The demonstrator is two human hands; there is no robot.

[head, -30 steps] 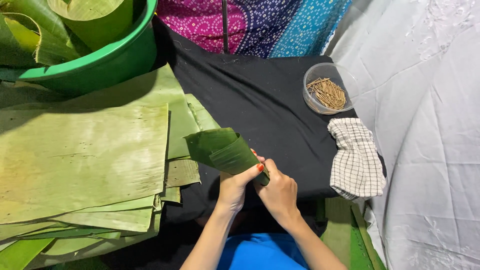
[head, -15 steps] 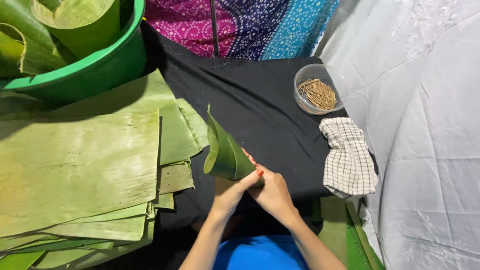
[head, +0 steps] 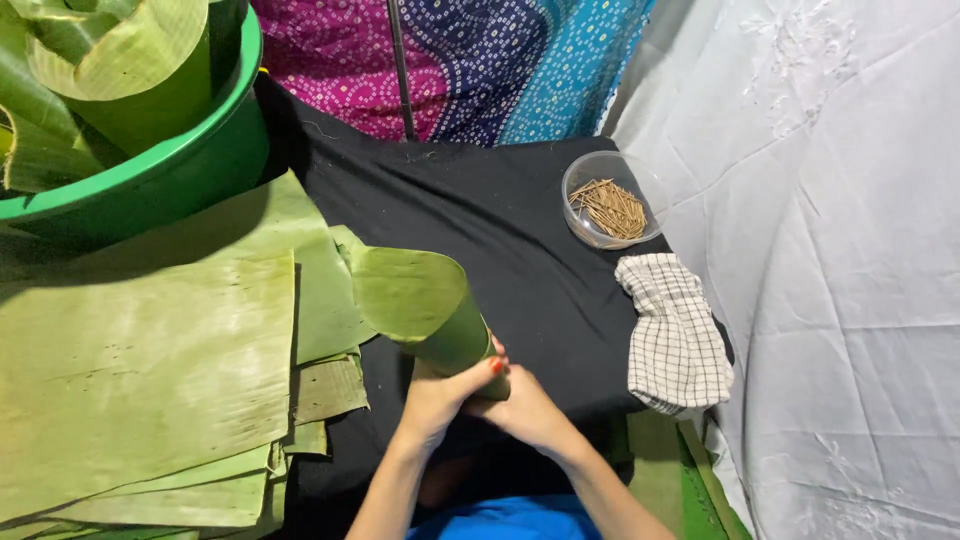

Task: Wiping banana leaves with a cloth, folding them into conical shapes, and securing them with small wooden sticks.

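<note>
Both hands grip 1 rolled leaf cone [head: 425, 305] at its narrow end: the left hand [head: 440, 395] wraps it with fingers closed, and the right hand [head: 525, 410] closes on it from the other side, its fingertips hidden behind the leaf. The cone's wide mouth tilts up and away to the left. Left of the hands lies a stack of flat leaves [head: 140, 380], cut off at the frame edge. Beyond that, a green tub [head: 170, 175] holds more rolled leaves. To the right lie a checked cloth [head: 675, 335] and a clear bowl of thin sticks [head: 610, 205] on the black desk [head: 500, 215].
</note>
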